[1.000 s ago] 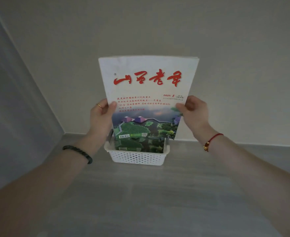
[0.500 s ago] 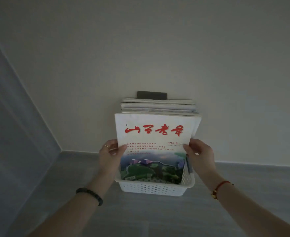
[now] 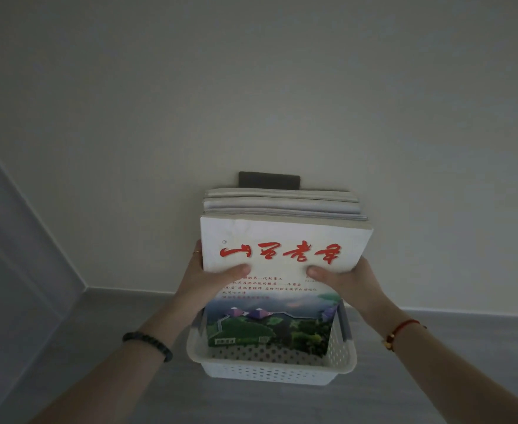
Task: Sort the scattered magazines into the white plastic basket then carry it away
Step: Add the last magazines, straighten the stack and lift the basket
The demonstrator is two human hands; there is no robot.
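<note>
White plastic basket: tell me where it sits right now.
In the head view the white plastic basket sits low and centre on the grey floor by the wall, holding upright magazines gripped by the left hand and right hand.

front magazine lowered into basket, thumbs now pressing its cover

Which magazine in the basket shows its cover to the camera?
The front magazine, with red title characters and a green landscape photo, gripped by the left hand and right hand. The magazines behind it show only their pale top edges.
</note>
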